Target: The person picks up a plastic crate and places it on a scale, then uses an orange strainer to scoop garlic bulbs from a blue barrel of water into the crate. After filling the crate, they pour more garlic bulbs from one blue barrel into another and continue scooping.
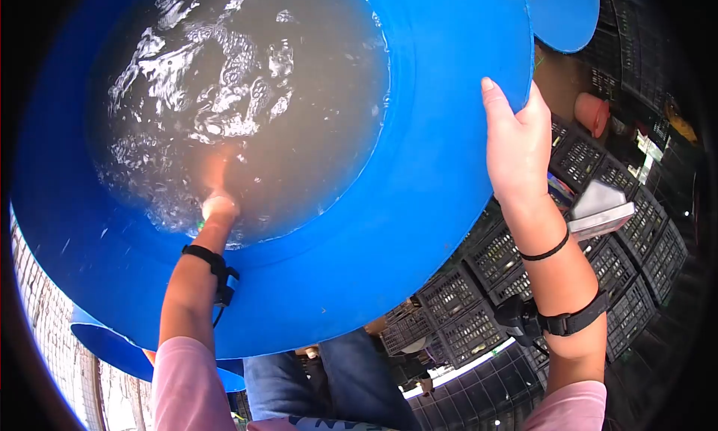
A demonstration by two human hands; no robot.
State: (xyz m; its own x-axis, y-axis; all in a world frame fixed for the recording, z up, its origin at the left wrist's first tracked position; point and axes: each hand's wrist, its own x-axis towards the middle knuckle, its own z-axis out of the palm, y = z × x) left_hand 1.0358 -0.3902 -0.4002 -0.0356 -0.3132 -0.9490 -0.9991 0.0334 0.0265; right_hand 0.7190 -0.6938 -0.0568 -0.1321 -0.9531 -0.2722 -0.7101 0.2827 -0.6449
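Observation:
A large blue tub point(441, 154) fills the upper left of the head view, with murky, rippling water point(307, 132) inside. My left hand point(217, 169) is under the water near the tub's near side; only a blurred shape of it shows through, so its fingers are hidden. At the tub's right rim my right hand point(520, 136) grips the edge, thumb on the inner side and the other fingers hidden behind the wall. Strapped devices sit on both forearms, a small one point(224, 278) on the left and another point(523, 319) on the right.
Stacked black plastic crates point(464, 304) stand below and right of the tub. A white foam-like box point(602, 210) lies on some crates. Farther back are a pink bucket point(592, 115) and another blue tub point(566, 12). A further blue container point(112, 349) is at lower left.

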